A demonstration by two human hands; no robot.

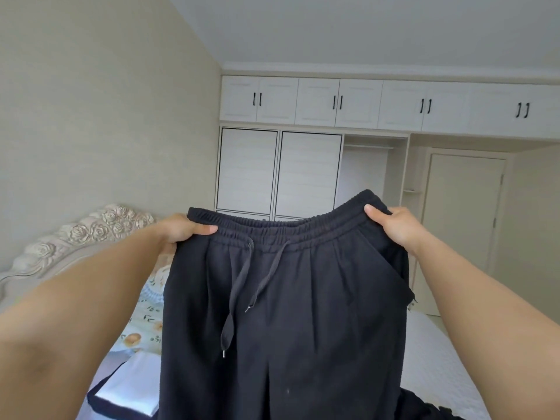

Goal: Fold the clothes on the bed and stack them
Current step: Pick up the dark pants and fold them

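— Well, nearest us, what are the hands doing?

— Each one pinches a corner of the waistband of the black trousers [288,313]. The left hand [178,231] has its thumb laid over the left end of the elastic, and the right hand [394,227] grips the right end, thumb on the front. The trousers hang in the air in front of the person, drawstring [239,286] dangling loose, legs dropping out of sight at the bottom edge.

— So which step is this, would you say?

— Holding the garment up to straighten it, I'd judge; no fold is made yet. Next it wants bringing one waistband corner across to the other so the legs lie together, then lowering it onto the bed [436,359].

— And farther off?

— On the bed at the left lies a white folded piece [130,386], then a floral pillow [145,322], the carved headboard [75,234], and a white wardrobe [303,140] on the far wall.
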